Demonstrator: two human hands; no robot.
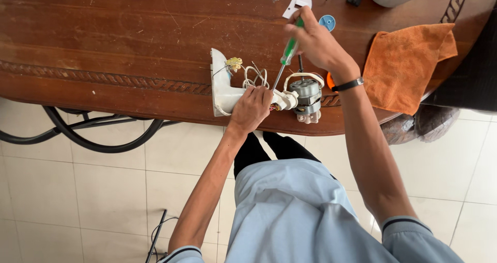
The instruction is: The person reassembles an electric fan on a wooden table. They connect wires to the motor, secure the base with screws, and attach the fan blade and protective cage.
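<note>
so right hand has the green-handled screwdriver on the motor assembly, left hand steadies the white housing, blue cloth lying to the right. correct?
One error: the cloth is orange, not blue, as the head view shows. The rest holds: the right hand holds the green-handled screwdriver over the motor assembly, and the left hand steadies the white housing.

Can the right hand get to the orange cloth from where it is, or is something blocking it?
Probably yes. The orange cloth lies flat on the table beside the right hand, with nothing between them. But that hand is gripping the green screwdriver, so it isn't free.
</note>
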